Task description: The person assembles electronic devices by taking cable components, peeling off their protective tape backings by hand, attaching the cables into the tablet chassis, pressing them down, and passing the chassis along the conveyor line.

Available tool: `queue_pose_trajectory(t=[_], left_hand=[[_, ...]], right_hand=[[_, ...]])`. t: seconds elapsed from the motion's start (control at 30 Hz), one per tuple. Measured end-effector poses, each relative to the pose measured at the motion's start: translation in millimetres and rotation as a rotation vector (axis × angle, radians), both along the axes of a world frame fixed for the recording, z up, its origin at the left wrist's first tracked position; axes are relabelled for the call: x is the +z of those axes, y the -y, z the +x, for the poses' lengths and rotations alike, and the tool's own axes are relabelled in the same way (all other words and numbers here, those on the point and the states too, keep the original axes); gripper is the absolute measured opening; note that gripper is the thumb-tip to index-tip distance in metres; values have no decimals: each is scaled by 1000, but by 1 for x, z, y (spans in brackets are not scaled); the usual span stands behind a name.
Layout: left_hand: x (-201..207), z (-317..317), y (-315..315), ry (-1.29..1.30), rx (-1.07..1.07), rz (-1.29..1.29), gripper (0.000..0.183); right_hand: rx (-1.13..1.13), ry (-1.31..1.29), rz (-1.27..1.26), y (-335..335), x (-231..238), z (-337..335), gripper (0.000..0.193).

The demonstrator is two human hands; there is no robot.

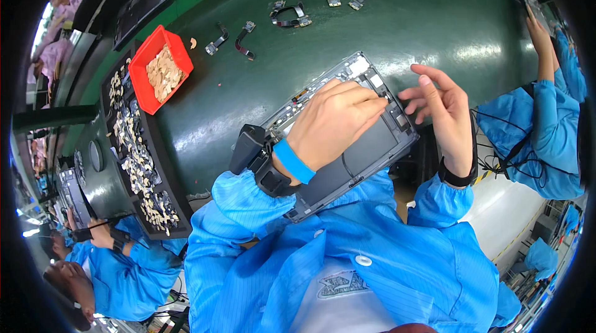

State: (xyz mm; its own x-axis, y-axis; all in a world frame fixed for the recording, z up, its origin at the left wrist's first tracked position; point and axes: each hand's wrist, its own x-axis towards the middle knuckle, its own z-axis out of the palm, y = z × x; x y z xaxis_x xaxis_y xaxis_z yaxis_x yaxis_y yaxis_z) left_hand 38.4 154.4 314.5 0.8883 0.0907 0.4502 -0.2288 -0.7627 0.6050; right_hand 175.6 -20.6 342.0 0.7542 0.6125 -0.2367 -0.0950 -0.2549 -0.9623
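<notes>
Left hand (338,116): it is over the tablet body (372,147), fingers bent and drawn together above the far right part; whether a small piece is pinched there, I cannot tell.
Right hand (447,109): fingers spread and free, just beside the tablet's right edge; I see nothing held.
Tablet body: slanting at the near edge of the bench (434,29), inside parts showing. In my judgement, the right hand should steady its frame, so it does not turn.
Fingertip pressure: light and straight seems best, because thin parts may bend or tear.
Wrist device (248,150): black and bulky; better kept lifted from the frame.
Flex cables (303,21): on the far bench, well apart from the tablet.
Red bin (180,52): far left, holding beige pieces (164,75), beside the black tray (164,175).
</notes>
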Motion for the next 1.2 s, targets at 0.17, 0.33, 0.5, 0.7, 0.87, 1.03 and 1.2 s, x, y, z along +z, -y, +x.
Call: queue_pose_trajectory(t=[0.17,0.33,0.5,0.7,0.87,1.03,1.2], left_hand=[[7,1,4,-59,-7,165,15],[5,4,1,-33,12,231,15],[0,6,4,22,9,197,17],[2,9,5,59,28,144,17],[-3,9,5,41,15,174,17],[-3,9,4,27,-8,199,17],[-3,10,3,37,-12,186,16]], right_hand=[[-23,20,-3,13,-7,6,32],[-1,-3,15,13,-14,4,32],[6,15,4,11,-21,4,31],[42,31,-37,8,-27,2,28],[52,48,-47,6,-28,2,28],[82,110,-26,7,-32,0,26],[157,125,-84,7,-28,-4,26]])
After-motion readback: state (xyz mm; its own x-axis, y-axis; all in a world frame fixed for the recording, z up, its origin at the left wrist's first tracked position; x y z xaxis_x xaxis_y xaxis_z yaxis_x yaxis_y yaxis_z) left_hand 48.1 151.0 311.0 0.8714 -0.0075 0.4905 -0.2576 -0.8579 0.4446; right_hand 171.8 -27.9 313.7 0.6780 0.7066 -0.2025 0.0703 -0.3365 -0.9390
